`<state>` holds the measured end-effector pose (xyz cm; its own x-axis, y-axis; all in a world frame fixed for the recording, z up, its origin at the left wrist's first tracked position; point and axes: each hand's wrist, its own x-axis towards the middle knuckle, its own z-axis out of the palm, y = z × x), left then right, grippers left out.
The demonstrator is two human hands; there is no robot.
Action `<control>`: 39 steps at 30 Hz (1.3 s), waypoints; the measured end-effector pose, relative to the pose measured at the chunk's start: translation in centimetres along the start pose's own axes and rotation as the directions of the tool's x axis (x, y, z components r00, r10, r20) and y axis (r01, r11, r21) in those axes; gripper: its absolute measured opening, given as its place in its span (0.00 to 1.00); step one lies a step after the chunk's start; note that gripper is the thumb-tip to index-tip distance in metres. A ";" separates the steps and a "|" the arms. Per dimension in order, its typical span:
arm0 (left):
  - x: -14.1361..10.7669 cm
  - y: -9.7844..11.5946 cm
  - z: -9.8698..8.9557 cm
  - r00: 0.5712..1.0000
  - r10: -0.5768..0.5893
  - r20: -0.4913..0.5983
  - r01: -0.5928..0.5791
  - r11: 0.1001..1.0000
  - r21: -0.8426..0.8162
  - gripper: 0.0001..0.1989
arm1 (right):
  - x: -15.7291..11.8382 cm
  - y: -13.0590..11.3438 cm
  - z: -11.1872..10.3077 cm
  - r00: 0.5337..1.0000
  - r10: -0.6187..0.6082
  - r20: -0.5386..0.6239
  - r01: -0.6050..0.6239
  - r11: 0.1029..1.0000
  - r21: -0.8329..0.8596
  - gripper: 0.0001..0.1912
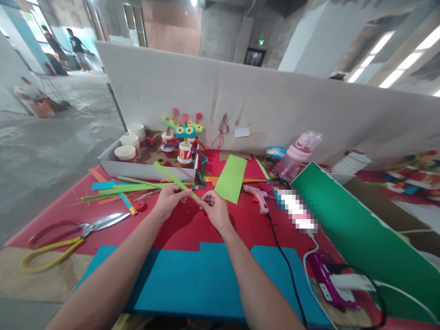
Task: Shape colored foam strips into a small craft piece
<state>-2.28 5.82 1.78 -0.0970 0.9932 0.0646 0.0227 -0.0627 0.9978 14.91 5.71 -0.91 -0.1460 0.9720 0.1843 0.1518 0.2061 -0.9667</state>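
A narrow light-green paper strip (167, 173) is held slanting above the red table cover, its far end up to the left. My left hand (171, 200) pinches it partway along, and my right hand (213, 207) pinches its near right end. Beyond the right hand lies a wide light-green paper sheet (231, 178). Several cut strips (134, 188) in green, orange and blue lie left of my left hand. Large scissors (85, 229) with red and yellow handles rest open farther left. A pink glue gun (257, 197) lies right of my right hand.
A white tray (144, 171) holds paper cups (125, 153) and cup figures (185, 144). Blue sheets (178, 279) cover the front edge. At right are a pink bottle (297, 153), a green board (360, 229), a purple power strip (332, 279) and cables. A white partition (185, 87) stands behind.
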 end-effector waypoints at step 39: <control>0.1 -1.0 0.0 0.991 -0.012 0.130 0.016 0.999 -0.034 0.12 | 0.0 0.3 -0.3 0.993 -0.002 0.118 0.006 0.999 -0.041 0.15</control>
<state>-2.29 6.01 0.82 0.0333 0.9982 0.0503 -0.0130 -0.0499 0.9987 15.21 5.77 -1.13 -0.2606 0.9515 0.1635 0.1906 0.2168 -0.9574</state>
